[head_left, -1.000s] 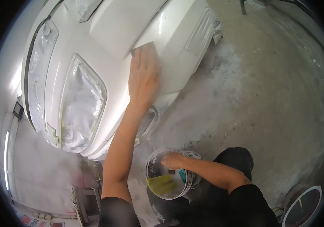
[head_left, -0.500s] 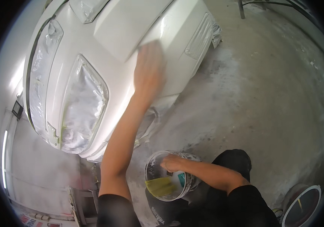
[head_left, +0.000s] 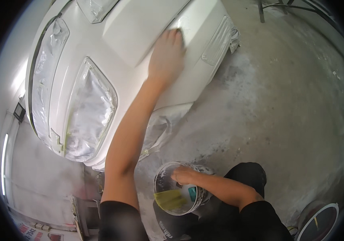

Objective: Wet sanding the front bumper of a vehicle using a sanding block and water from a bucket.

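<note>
My left hand (head_left: pixel 167 56) presses against the white bumper (head_left: pixel 140 86) of a car, fingers together and slightly blurred. A thin dark edge (head_left: pixel 179 30) peeks out beneath its fingertips, like a sanding pad; most of it is hidden. Wet-looking streaks shine on the panel beside the fingers. My right hand (head_left: pixel 184 175) reaches into a bucket (head_left: pixel 156 176) by my knee, its fingers curled and partly hidden; a small dark brown piece shows just under them. Inside the bucket are a yellow-green cloth (head_left: pixel 170 199) by the rim and a teal block (head_left: pixel 192 194).
Clear plastic film (head_left: pixel 91 112) covers the lamp openings, and more film (head_left: pixel 158 130) hangs under the bumper. Stained concrete floor (head_left: pixel 276 120) spreads to the right. A round, pale-rimmed container (head_left: pixel 320 223) stands at the lower right; a metal frame (head_left: pixel 261 11) is at the far right.
My left hand has slid up and to the right along the bumper. My right hand stays in the bucket, almost unmoved. The view has shifted slightly.
</note>
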Demonstrator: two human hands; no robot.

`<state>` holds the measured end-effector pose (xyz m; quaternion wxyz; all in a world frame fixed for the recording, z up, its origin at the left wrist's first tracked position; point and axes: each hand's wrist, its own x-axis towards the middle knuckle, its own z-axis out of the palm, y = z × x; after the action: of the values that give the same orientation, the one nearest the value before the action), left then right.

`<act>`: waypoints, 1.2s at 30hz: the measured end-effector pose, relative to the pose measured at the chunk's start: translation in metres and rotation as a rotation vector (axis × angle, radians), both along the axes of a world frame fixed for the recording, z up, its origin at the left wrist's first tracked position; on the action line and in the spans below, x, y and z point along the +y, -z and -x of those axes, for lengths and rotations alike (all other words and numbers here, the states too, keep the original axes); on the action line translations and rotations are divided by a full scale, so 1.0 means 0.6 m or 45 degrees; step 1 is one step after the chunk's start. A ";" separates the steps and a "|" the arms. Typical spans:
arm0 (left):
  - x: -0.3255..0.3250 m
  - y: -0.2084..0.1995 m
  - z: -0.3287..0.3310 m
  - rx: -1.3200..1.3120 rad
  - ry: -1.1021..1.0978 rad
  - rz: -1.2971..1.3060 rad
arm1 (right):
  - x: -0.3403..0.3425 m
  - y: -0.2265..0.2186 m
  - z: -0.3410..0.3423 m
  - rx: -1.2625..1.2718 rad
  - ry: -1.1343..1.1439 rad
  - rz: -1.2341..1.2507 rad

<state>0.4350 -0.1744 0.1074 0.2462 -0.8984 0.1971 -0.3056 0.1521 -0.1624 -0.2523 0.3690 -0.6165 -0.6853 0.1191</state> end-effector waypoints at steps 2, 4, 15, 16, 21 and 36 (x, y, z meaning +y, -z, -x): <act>-0.005 -0.014 -0.069 0.007 0.009 -0.003 | 0.001 -0.004 0.004 0.002 0.019 0.015; -0.041 0.000 -0.064 0.137 0.032 0.027 | 0.000 0.031 -0.005 -0.037 0.061 0.030; -0.027 0.024 -0.030 -0.014 0.085 -0.120 | 0.012 0.012 0.011 -0.039 0.006 -0.039; -0.029 0.029 -0.064 -0.118 0.100 -0.172 | 0.021 0.014 0.016 -0.065 0.050 -0.068; -0.021 0.094 0.086 0.117 0.120 -0.025 | 0.012 0.091 -0.003 0.082 0.168 -0.183; 0.034 0.101 0.173 0.220 -0.054 -0.385 | -0.040 0.002 -0.032 0.125 0.088 0.155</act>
<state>0.3314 -0.1542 0.0468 0.3670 -0.8780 0.2423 -0.1889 0.1713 -0.1862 -0.2535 0.3679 -0.6544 -0.6362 0.1778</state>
